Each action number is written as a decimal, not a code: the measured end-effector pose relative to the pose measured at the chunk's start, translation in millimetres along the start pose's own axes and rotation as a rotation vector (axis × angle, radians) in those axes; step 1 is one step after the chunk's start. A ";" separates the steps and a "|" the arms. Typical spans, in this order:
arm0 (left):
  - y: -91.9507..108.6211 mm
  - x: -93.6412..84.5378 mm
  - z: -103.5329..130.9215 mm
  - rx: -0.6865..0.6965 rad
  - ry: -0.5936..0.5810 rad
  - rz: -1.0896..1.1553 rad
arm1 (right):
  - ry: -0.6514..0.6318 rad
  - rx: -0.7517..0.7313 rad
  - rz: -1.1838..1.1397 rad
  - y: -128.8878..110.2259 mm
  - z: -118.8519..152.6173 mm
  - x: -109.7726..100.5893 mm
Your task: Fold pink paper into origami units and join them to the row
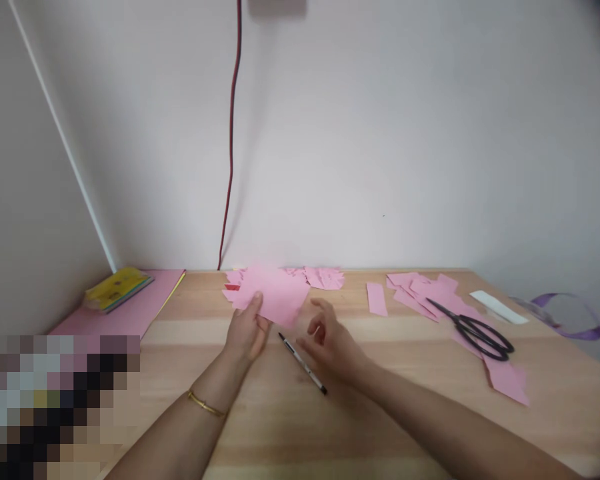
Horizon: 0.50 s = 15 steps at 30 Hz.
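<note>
Hands reach over the wooden surface (pixel 260 427): the left hand (pixel 250 327) pinches a pink sheet (pixel 283 293) between thumb and fingers, while the right hand (pixel 333 340) hovers beside it with fingers curled, holding nothing visible. The sheet is plain, with straight edges and a blurred far side, and is held above the surface, hiding part of the pink cut pieces (pixel 325 277) behind. A pen (pixel 303 363) lies between the forearms, near the right hand. Farther right, black-handled scissors (pixel 473 330) rest on pink scraps (pixel 437 293); at far left, a yellow packet (pixel 117 288) sits on larger pink paper (pixel 163 287).
</note>
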<state>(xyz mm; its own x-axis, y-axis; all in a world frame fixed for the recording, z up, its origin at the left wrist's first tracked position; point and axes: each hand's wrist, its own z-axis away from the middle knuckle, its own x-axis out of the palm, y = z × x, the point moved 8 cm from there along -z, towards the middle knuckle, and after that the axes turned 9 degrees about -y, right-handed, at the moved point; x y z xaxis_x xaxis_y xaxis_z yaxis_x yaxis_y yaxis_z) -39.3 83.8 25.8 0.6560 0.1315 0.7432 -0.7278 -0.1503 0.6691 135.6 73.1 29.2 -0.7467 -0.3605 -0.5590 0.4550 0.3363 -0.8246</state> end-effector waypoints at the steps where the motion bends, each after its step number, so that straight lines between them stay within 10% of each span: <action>1: 2.1 -3.2 -2.1 0.008 -0.001 0.002 | -0.064 0.004 0.109 -1.7 3.7 10.9; 6: 0.2 -7.8 -6.0 -0.028 0.017 0.034 | -0.320 -0.024 0.535 -9.1 10.3 27.7; 15: -24.4 -5.1 -5.2 -0.188 -0.036 0.064 | -0.107 0.245 0.778 40.1 -2.8 -75.1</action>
<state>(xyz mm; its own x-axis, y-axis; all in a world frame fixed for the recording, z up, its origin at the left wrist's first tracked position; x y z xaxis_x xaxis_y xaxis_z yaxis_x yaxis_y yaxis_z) -25.9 91.8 5.8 0.6118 0.0918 0.7856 -0.7903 0.0286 0.6121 208.6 116.1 38.4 -0.1288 -0.1881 -0.9737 0.9257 0.3293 -0.1861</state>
